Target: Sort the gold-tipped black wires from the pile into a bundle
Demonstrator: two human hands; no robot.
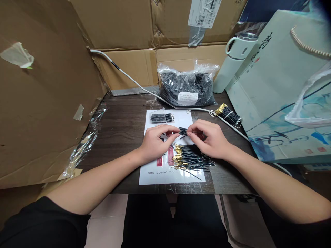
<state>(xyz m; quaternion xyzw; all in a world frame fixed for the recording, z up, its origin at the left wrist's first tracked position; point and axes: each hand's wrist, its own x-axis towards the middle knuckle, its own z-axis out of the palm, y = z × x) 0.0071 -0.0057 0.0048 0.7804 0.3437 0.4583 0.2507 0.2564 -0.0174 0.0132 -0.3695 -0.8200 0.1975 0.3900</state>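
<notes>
My left hand (160, 139) is pinched closed over the middle of a white printed sheet (153, 178). Opposite it, my right hand (208, 137) also has thumb and finger pressed together. Between the fingertips shows a small bunch of thin black pieces (183, 131); whether it is held or lies on the sheet behind, I cannot tell. Anything in either pinch is too small to make out. Just below the hands lies a spread of black wires with gold terminals (192, 156), ends pointing left. Beyond my left hand, a clear bag of short black pieces (162, 117) rests on the sheet.
A large clear bag of black pieces (187, 86) stands at the back. A white cable (144, 90) crosses the table. To the right are a banded bundle of gold-tipped wires (229, 115), a pale green bottle (231, 65) and a paper bag (281, 86). Cardboard (46, 86) walls the left.
</notes>
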